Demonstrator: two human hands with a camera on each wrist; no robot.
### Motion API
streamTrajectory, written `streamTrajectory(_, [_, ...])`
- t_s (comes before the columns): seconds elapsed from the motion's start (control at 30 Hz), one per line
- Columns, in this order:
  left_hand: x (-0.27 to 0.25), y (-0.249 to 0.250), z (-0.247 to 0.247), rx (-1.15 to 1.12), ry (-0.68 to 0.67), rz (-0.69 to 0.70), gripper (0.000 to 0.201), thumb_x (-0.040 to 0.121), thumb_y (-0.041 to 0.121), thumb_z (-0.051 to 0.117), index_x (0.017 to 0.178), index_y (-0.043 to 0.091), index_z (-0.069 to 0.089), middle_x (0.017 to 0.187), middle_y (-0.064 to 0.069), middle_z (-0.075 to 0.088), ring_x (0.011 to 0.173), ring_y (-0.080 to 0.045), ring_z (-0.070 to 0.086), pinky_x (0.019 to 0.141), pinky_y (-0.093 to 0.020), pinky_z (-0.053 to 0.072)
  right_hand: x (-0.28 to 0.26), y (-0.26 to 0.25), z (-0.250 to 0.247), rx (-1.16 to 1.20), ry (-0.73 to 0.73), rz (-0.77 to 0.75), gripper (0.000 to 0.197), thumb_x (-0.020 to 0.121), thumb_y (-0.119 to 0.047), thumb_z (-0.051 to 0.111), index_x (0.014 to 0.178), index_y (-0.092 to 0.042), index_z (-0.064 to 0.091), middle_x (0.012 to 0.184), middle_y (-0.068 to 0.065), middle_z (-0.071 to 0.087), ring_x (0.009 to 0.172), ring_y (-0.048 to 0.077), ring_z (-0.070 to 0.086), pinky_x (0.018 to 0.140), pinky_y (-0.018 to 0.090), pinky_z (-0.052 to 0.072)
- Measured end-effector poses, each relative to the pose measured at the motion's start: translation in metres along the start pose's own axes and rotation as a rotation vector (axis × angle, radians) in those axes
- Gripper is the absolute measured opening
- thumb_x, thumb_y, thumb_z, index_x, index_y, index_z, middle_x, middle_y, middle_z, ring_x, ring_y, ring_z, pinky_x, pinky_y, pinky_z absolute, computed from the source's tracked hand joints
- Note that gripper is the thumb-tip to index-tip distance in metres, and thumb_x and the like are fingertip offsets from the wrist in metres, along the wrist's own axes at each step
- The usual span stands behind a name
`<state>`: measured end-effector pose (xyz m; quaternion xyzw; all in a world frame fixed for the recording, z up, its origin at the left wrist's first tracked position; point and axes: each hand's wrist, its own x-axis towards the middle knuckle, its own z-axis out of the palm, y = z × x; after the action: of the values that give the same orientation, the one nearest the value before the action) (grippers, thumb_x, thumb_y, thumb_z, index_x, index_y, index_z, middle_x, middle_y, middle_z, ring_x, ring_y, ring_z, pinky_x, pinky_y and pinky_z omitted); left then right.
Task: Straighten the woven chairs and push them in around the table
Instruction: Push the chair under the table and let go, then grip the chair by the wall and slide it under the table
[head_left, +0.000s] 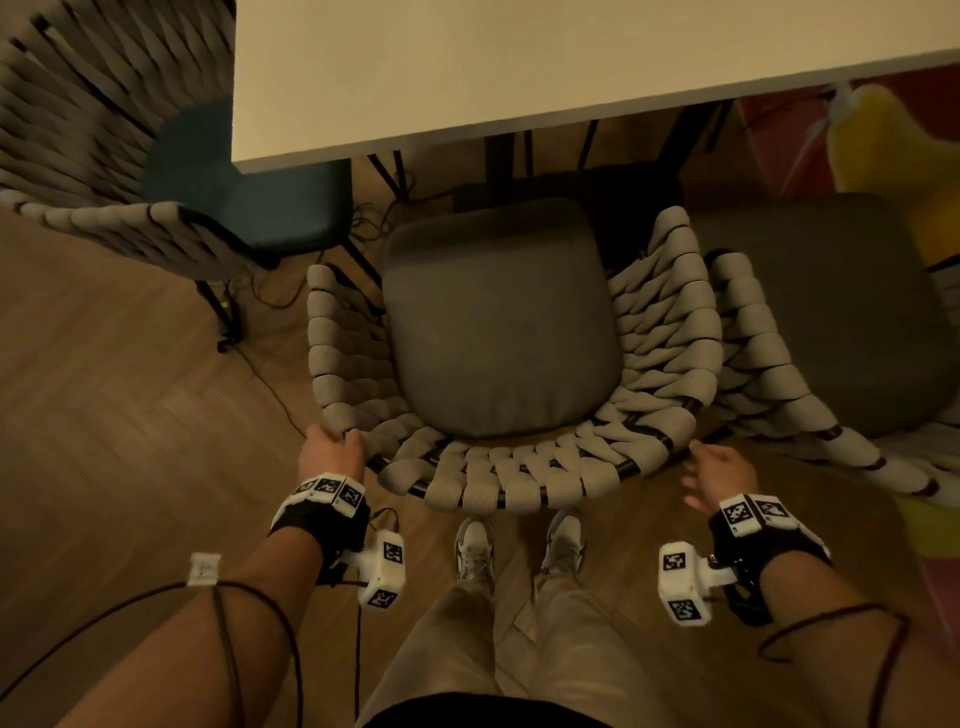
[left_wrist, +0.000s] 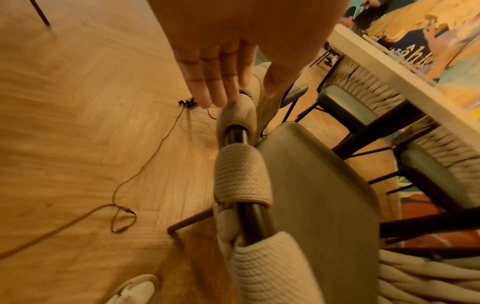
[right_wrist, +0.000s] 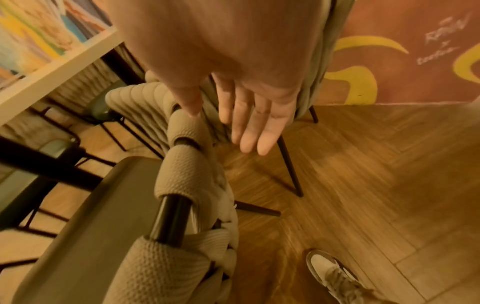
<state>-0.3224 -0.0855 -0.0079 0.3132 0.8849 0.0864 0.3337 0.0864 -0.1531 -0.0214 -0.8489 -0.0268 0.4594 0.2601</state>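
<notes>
A woven chair (head_left: 519, 483) with a grey cushion (head_left: 498, 322) stands in front of me, its seat just short of the cream table (head_left: 519, 62). My left hand (head_left: 332, 449) rests at the left back corner of the rim. The left wrist view shows this hand (left_wrist: 233, 61) with straight fingers (left_wrist: 215, 94) on the outside of a woven strap (left_wrist: 239, 115) and the thumb on the inside. My right hand (head_left: 719, 473) is spread open beside the right back corner. In the right wrist view its thumb (right_wrist: 192, 107) reaches the woven rim (right_wrist: 187, 164); I cannot tell if it touches.
A second woven chair (head_left: 93, 130) with a teal cushion (head_left: 244, 197) stands angled at the table's left corner. A third one (head_left: 810, 291) sits close on the right, its weave almost against the middle chair. Cables (left_wrist: 145, 164) lie on the wood floor at left. My shoes (head_left: 519, 551) stand right behind the chair.
</notes>
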Motion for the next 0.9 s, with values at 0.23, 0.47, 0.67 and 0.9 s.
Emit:
streamTrajectory(0.23, [-0.007,0.024,0.018,-0.187,-0.243,0.152,0.011,0.086,0.025,0.057,0.078,0.018,0.061,0.077,-0.013,0.063,0.079,-0.038,0.064,0.073,-0.044,0.055,-0.013,0.011,-0.031,0.270,-0.014,0.054,0.022,0.097,-0.018,0.047,0.115,-0.008,0.054,0.107,0.017,0.060,0.094,0.029,0.060,0.078,0.042,0.049])
streamTrajectory(0.47, [-0.082,0.088,0.061,-0.241,-0.415,0.274,0.017,0.094,0.006,0.049,0.078,0.008,0.054,0.061,-0.010,0.049,0.051,-0.020,0.045,0.036,-0.015,0.039,0.007,0.020,-0.082,0.439,-0.004,0.033,0.021,0.097,-0.018,0.047,0.112,-0.008,0.057,0.083,0.011,0.061,0.070,0.021,0.060,0.063,0.033,0.048])
streamTrajectory(0.67, [-0.165,0.147,0.133,-0.196,-0.485,0.336,0.021,0.095,0.005,0.048,0.075,0.009,0.051,0.062,-0.009,0.048,0.052,-0.020,0.046,0.033,-0.012,0.038,0.053,0.031,-0.156,0.551,-0.021,0.144,0.042,0.100,-0.024,0.044,0.137,-0.006,0.044,0.120,0.021,0.058,0.098,0.030,0.057,0.085,0.046,0.049])
streamTrajectory(0.9, [-0.248,0.217,0.223,-0.092,-0.539,0.324,0.018,0.095,0.010,0.048,0.078,0.014,0.052,0.067,-0.008,0.055,0.055,-0.022,0.051,0.048,-0.027,0.044,0.100,0.035,-0.259,0.664,0.080,0.205,0.047,0.101,-0.025,0.043,0.145,-0.015,0.031,0.141,0.021,0.047,0.123,0.038,0.052,0.091,0.052,0.048])
